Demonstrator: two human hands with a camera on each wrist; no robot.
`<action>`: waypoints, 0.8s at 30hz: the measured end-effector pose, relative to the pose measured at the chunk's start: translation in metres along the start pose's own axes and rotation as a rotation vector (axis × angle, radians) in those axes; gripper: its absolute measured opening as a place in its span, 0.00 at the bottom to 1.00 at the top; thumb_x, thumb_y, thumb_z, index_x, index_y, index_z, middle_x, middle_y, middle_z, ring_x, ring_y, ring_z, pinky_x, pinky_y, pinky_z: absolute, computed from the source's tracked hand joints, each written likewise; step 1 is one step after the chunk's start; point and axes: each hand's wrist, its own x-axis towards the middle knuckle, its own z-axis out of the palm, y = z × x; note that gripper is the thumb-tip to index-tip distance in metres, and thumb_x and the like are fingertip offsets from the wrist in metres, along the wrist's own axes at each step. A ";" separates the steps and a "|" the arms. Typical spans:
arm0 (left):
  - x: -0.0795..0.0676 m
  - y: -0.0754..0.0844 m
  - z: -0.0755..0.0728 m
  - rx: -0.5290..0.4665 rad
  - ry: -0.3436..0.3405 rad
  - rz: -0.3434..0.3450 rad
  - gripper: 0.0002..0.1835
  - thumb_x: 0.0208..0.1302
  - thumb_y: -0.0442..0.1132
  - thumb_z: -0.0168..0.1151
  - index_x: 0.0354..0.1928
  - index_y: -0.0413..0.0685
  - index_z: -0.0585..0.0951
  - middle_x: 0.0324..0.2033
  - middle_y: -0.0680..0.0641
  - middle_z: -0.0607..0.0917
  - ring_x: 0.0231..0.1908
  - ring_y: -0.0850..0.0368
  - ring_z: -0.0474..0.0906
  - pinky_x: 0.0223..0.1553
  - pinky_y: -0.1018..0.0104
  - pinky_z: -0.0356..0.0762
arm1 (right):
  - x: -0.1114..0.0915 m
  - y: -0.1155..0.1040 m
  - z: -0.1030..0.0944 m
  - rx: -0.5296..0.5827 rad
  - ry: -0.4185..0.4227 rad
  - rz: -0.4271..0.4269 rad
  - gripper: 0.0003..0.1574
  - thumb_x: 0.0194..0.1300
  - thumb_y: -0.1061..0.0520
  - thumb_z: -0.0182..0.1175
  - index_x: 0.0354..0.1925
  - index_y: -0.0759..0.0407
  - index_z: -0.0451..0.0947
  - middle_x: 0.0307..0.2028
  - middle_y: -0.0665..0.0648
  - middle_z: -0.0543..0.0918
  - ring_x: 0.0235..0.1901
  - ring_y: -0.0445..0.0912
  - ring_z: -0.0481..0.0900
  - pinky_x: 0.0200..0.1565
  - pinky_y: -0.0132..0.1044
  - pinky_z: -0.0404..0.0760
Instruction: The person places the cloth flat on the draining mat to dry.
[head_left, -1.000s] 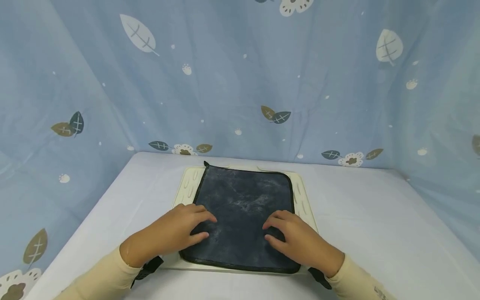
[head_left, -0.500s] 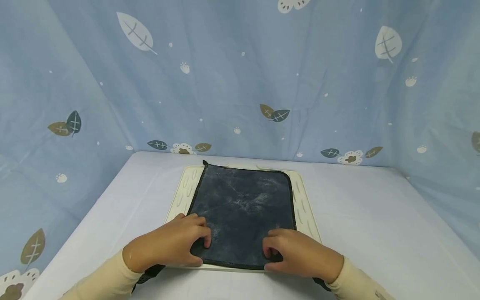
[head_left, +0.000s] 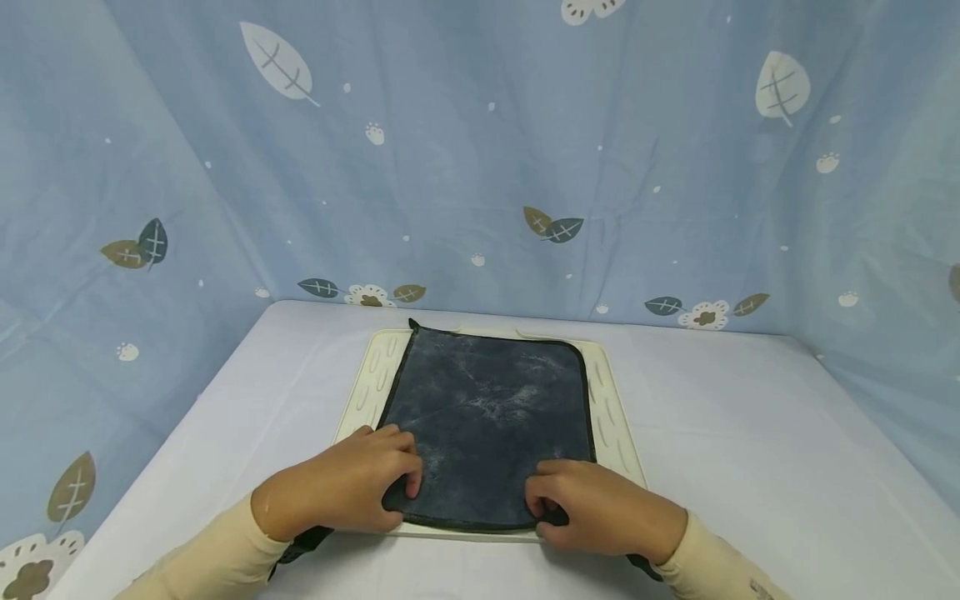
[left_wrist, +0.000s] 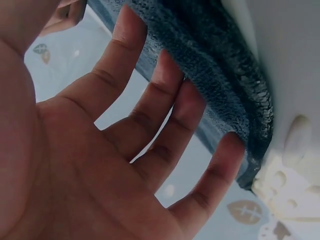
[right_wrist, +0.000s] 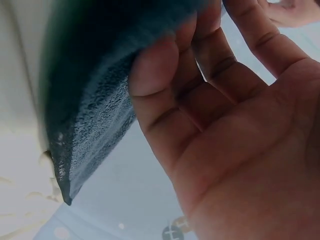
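Note:
A dark blue cloth (head_left: 487,400) with a black border and a small loop at its far left corner lies flat on a cream ridged board (head_left: 366,402). My left hand (head_left: 352,479) grips its near left corner, fingers curled on top and thumb at the near edge. At the near right corner, my right hand (head_left: 600,504) pinches the border in the same way. The left wrist view shows my fingertips against the fuzzy cloth (left_wrist: 210,65). In the right wrist view the cloth (right_wrist: 100,110) passes over my bent fingers. Both near corners are hidden.
The board rests on a white-covered table (head_left: 742,442), its ridged margins showing left and right of the cloth. A blue patterned curtain (head_left: 450,167) hangs behind the table and along both sides.
Both hands have drawn back toward the near edge from their place over the cloth. Their fingers have curled from relaxed to gripping the near corners, and the near edge now bows slightly.

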 end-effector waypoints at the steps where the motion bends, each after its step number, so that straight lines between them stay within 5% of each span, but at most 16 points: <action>1: 0.000 0.000 0.000 0.001 0.000 -0.005 0.14 0.50 0.48 0.77 0.28 0.71 0.77 0.35 0.65 0.74 0.37 0.66 0.65 0.37 0.60 0.64 | 0.000 0.000 0.000 -0.001 0.004 -0.009 0.11 0.64 0.55 0.66 0.31 0.41 0.75 0.27 0.40 0.68 0.25 0.31 0.63 0.29 0.27 0.68; 24: 0.000 -0.001 -0.004 -0.037 -0.003 0.004 0.09 0.58 0.46 0.71 0.28 0.70 0.79 0.33 0.66 0.75 0.36 0.68 0.67 0.38 0.59 0.69 | -0.002 0.001 -0.006 -0.005 0.161 -0.022 0.14 0.66 0.60 0.60 0.30 0.42 0.69 0.26 0.39 0.69 0.22 0.30 0.60 0.26 0.26 0.66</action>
